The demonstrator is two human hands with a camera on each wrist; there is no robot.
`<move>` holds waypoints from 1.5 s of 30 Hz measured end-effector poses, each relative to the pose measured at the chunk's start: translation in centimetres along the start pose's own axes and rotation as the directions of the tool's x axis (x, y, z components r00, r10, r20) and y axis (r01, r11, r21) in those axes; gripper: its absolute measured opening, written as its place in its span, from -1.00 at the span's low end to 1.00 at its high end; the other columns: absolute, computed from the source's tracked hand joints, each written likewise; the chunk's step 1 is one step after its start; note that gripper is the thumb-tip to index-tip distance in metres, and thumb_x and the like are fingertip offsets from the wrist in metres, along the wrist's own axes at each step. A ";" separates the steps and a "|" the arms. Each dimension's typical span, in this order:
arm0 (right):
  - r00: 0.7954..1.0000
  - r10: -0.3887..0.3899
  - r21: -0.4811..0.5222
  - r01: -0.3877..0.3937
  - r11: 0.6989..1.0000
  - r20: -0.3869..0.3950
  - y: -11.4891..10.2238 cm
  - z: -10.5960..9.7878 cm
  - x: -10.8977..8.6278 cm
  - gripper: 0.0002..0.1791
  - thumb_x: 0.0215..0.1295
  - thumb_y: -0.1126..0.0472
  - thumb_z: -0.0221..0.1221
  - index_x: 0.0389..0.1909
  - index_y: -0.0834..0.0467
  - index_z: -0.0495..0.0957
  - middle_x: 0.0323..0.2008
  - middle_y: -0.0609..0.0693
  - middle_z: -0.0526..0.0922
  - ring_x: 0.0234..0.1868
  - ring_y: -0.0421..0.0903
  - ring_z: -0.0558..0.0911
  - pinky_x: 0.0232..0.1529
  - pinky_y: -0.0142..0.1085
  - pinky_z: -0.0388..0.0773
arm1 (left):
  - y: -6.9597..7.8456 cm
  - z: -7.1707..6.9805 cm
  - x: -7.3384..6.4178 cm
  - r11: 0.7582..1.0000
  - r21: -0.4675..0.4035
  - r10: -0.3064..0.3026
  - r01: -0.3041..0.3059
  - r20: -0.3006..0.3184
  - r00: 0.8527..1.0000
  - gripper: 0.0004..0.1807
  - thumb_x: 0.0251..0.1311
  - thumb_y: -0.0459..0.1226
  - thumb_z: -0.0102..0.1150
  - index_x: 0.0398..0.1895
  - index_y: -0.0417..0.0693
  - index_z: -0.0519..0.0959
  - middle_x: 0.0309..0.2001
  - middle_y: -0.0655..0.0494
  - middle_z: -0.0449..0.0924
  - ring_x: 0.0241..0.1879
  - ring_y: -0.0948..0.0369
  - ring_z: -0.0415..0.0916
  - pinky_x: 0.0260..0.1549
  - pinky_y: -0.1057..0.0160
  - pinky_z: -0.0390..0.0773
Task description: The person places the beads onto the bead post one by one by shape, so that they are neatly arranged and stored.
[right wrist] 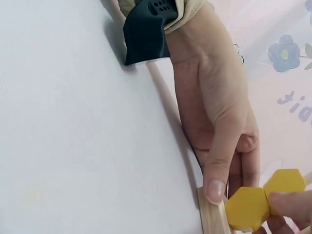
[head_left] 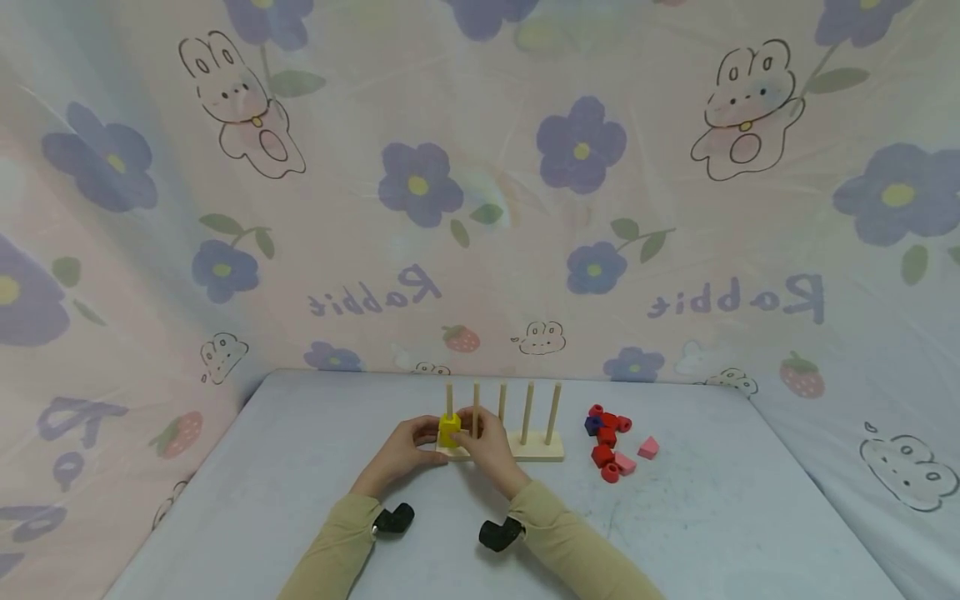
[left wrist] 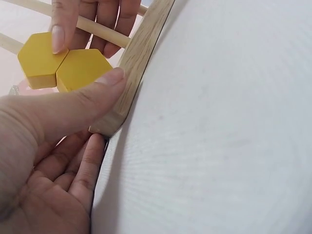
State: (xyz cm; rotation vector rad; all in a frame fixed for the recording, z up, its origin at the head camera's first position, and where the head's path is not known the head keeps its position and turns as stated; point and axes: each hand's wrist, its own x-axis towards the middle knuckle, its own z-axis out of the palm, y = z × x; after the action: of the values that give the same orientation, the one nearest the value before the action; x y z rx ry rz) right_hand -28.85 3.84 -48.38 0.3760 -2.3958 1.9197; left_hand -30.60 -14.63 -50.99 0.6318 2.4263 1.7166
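A wooden peg rack (head_left: 542,452) has several upright pegs on a flat base. On its leftmost peg sit two yellow hexagonal beads, one above the other; the upper bead (left wrist: 36,61) touches the lower bead (left wrist: 80,68). My left hand (head_left: 408,446) grips the left end of the base, thumb in front by the lower bead, fingers behind. My right hand (head_left: 487,442) reaches in from the right and pinches the upper bead, its thumb (right wrist: 290,204) on the front face and its fingers partly hidden behind the pegs.
Right of the rack lies a loose group of small pieces: several red beads (head_left: 602,456), a dark blue bead (head_left: 593,426) and pink wedge-shaped blocks (head_left: 648,448). A white cloth covers the table (head_left: 712,517). Behind it hangs a patterned curtain (head_left: 495,250).
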 end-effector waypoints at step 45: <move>0.972 -0.234 -0.288 0.224 0.931 0.001 -1.3 -21.1 -4.6 -0.44 0.21 0.46 0.23 0.25 0.28 0.36 0.13 0.27 0.49 0.15 0.22 0.46 0.14 0.08 0.41 | 0.1 0.2 -0.1 0.996 0.066 -0.061 0.063 -0.036 0.997 -0.31 -0.13 -0.37 0.50 0.16 -0.26 0.45 0.11 -0.14 0.49 0.08 -0.02 0.49 0.10 0.14 0.49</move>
State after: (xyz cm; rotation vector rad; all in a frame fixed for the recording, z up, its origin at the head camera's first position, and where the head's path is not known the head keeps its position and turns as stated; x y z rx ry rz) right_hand -26.45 24.71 -43.16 0.5694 -2.4331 1.4470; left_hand -30.43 -14.48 -51.01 0.5327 2.5077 1.6416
